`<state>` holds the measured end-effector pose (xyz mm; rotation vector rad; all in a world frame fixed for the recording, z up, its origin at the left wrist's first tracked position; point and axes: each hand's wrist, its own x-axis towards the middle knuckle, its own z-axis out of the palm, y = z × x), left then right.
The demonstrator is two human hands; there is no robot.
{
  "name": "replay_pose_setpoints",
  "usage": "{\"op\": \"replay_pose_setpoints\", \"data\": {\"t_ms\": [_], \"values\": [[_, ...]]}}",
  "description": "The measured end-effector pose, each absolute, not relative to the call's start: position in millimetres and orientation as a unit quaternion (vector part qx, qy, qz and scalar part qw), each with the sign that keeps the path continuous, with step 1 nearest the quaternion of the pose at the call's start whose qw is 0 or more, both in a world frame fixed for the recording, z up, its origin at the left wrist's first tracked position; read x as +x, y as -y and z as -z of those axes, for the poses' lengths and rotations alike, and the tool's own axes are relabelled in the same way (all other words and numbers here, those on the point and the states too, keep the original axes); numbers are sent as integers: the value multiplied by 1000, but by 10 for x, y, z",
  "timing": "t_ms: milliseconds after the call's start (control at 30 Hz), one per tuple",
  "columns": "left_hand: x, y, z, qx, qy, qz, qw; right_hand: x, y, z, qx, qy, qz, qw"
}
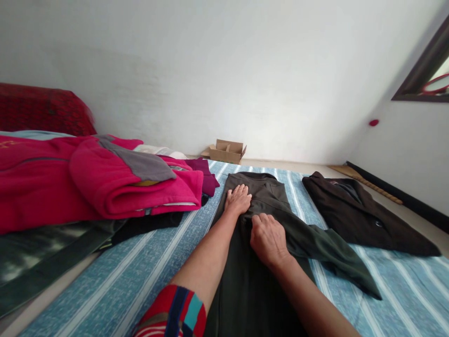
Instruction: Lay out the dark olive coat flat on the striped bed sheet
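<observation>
It looks like a home — clothes (365, 215) lying on a striped cloth (129, 267), beside a white wall (245, 70).

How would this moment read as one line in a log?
left hand: spread on coat | right hand: curled at coat | sleeve: out rightward | brown jacket: right of coat | pink jacket: left of coat
</observation>
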<state>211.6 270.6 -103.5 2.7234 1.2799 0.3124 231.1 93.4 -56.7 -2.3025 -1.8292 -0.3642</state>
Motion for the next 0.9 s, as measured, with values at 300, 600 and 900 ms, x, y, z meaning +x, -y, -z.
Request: {"op": "replay_pose_setpoints", "data": {"t_ms": [300, 600, 900], "values": [[2128, -2702, 947, 896, -428, -80, 89, 2331, -901, 557, -810, 564, 5, 157], [2131, -2689, 928, 893, -432, -87, 93, 2377, -913, 563, -815, 528, -75, 225], [2137, -2705, 961, 894, -427, -99, 93, 2284, -934, 636, -818, 551, -15, 162]]}}
